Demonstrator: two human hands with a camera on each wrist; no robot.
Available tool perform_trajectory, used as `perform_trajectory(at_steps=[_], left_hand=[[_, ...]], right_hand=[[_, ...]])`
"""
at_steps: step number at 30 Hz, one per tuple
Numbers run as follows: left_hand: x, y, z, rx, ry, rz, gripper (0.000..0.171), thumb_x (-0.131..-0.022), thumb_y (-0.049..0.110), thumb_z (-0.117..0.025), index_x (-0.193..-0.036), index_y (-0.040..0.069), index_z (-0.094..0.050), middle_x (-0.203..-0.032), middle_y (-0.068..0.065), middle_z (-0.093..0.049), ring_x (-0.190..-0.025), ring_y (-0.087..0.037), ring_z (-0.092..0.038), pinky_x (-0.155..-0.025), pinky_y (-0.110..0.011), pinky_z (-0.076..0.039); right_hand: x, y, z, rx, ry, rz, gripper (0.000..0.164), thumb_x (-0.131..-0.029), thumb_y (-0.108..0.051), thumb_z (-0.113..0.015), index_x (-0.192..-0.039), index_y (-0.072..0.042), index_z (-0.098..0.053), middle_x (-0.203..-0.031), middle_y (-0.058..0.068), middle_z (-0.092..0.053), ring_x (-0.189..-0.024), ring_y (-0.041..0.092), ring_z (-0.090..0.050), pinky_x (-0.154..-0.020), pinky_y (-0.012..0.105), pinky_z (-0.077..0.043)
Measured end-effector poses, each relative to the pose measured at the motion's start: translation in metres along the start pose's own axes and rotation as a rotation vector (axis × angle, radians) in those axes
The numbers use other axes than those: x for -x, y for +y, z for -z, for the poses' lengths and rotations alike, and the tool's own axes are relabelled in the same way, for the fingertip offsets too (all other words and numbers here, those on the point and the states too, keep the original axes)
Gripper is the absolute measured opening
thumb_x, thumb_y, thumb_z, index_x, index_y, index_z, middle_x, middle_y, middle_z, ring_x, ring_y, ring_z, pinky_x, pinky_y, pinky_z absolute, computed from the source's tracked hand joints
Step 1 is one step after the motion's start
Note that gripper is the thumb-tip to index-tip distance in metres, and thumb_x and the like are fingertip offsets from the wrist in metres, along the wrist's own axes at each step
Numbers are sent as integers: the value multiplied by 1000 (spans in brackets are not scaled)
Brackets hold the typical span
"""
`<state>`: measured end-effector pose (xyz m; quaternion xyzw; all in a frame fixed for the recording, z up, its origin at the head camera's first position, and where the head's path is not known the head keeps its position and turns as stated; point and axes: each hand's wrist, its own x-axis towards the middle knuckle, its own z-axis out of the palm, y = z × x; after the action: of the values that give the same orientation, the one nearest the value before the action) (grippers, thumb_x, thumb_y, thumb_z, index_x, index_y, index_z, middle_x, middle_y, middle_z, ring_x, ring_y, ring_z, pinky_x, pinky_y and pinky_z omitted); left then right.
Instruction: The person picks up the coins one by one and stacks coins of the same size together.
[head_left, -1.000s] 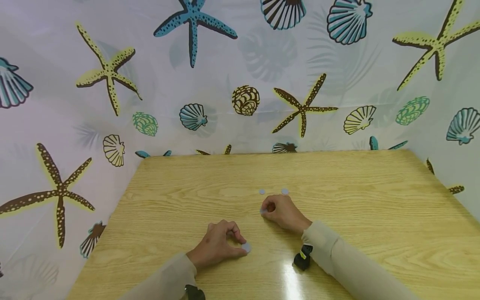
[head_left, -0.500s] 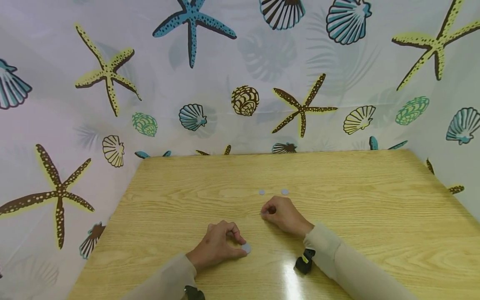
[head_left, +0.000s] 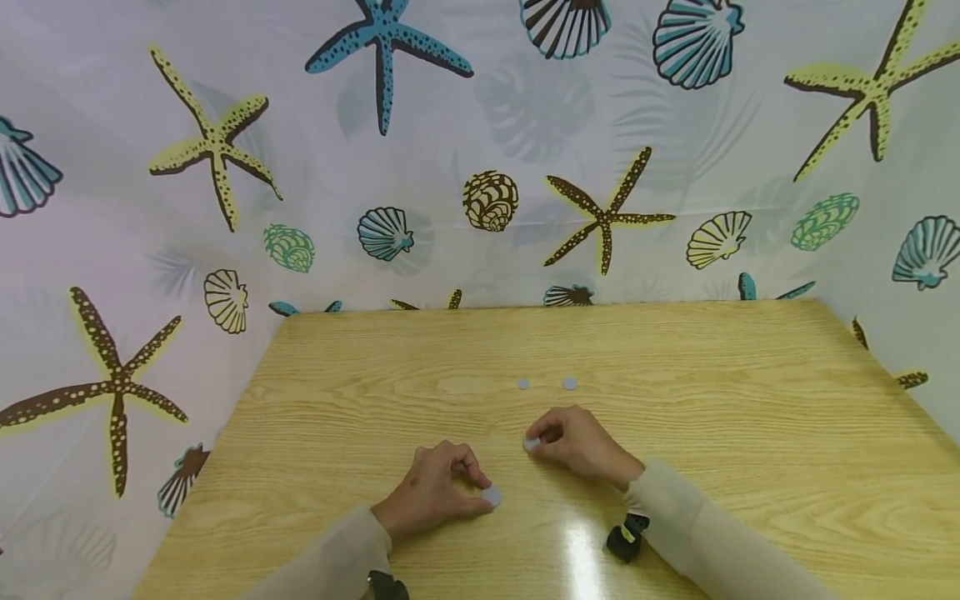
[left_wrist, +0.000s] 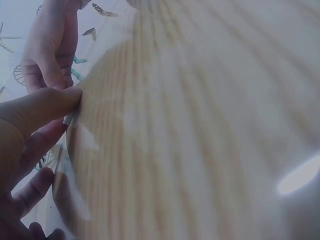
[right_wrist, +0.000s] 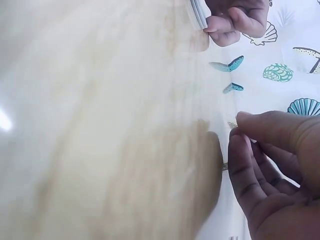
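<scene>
Near the front of the wooden table, my left hand (head_left: 438,490) pinches a pale grey, round, flat disc (head_left: 491,496) between thumb and forefinger. Seen edge-on in the right wrist view, what it holds shows layered white rims (right_wrist: 198,14), like thin discs stacked together. Farther forward and to the right, my right hand (head_left: 576,443) pinches a smaller pale disc (head_left: 532,444) at its fingertips. That disc is mostly hidden behind the fingers in the right wrist view. Beyond the right hand lie a small pale disc (head_left: 522,384) and a slightly larger one (head_left: 570,384), side by side.
The wood-grain table (head_left: 360,375) reaches back to a white cloth (head_left: 450,267) printed with starfish and shells, which also hangs along both sides. Black wrist cameras sit at both cuffs, the right one (head_left: 624,542) close over the tabletop. Light glares near the front.
My right hand has drawn back toward me and slightly right with its disc, whose face now shows more. My left hand and the two far discs have stayed in place.
</scene>
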<state>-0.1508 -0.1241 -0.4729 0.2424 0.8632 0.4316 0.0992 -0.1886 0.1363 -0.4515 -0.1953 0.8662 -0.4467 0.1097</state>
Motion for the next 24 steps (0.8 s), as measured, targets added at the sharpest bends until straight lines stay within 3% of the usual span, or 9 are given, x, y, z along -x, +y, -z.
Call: perform_trajectory(at_steps=[8, 16, 24], left_hand=[[0, 0, 0, -1, 4, 7, 30, -75, 28, -89, -84, 22, -61, -89, 24, -71, -93, -7, -54, -91, -46, -25], [0, -1, 0, 20, 4, 0, 26, -74, 29, -90, -84, 24, -66, -88, 21, -69, -97, -9, -53, -94, -48, -24], [-1, -3, 0, 5, 4, -11, 21, -75, 32, -89, -85, 27, -71, -88, 22, -67, -95, -9, -53, -92, -47, -24]], right_hand=[[11, -3, 1, -59, -36, -21, 14, -85, -7, -79, -98, -3, -73, -94, 2, -72, -85, 13, -65, -74, 30, -51], [24, -6, 0, -109, -95, 0, 17, -85, -7, -78, -100, 0, -72, -94, 4, -71, -82, 15, -66, -73, 25, -52], [33, -6, -3, -143, -102, -6, 19, -85, -6, -77, -102, 1, -71, -91, 4, -72, -80, 15, -66, -72, 24, -52]])
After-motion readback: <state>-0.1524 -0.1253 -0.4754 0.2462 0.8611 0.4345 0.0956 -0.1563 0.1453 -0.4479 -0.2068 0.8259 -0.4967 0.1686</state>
